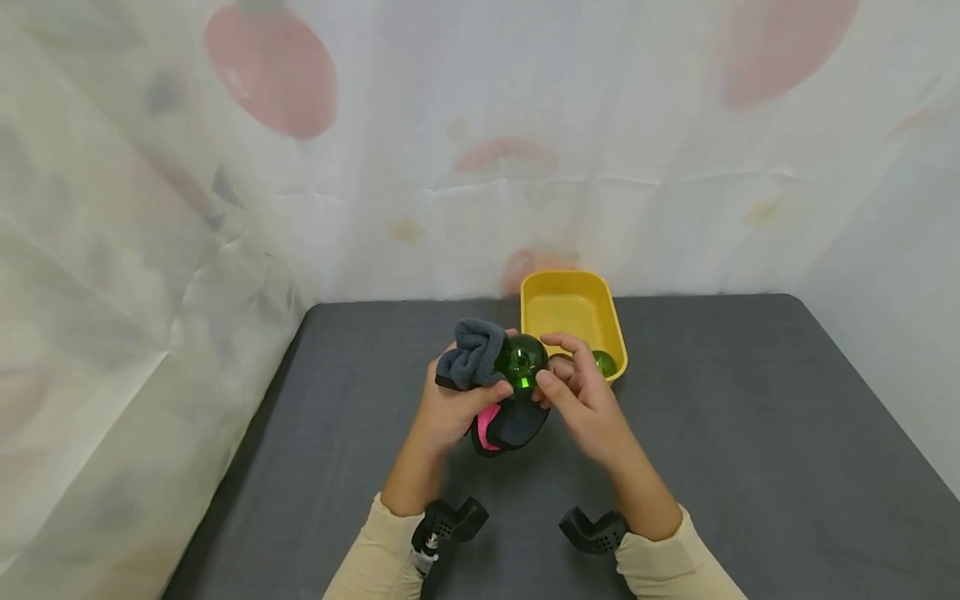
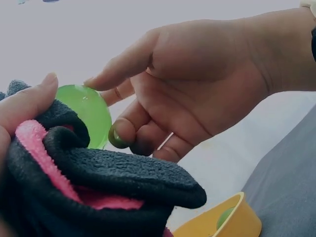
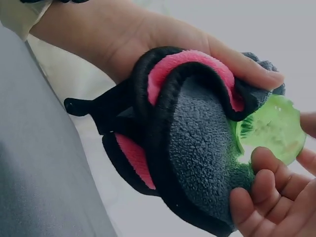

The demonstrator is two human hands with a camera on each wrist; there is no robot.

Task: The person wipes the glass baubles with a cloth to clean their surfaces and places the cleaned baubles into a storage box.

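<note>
My left hand (image 1: 459, 400) grips a dark grey fleece cloth (image 1: 474, 354) with a pink lining (image 3: 190, 64), bunched around a clear green ball (image 1: 522, 361). Its thumb presses the cloth against the ball (image 2: 89, 112). My right hand (image 1: 573, 385) holds the same ball (image 3: 276, 129) from the other side with curled fingertips (image 2: 121, 134) and thumb. Both hands hover above the grey table (image 1: 750, 417), just in front of a yellow tray (image 1: 542, 287). A second green ball (image 1: 604, 362) lies in the tray's near right corner.
White patterned curtains (image 1: 112, 250) close off the back and left of the table. Black wrist mounts (image 1: 450, 521) sit on both cream sleeves. The tray (image 2: 237, 222) shows low in the left wrist view.
</note>
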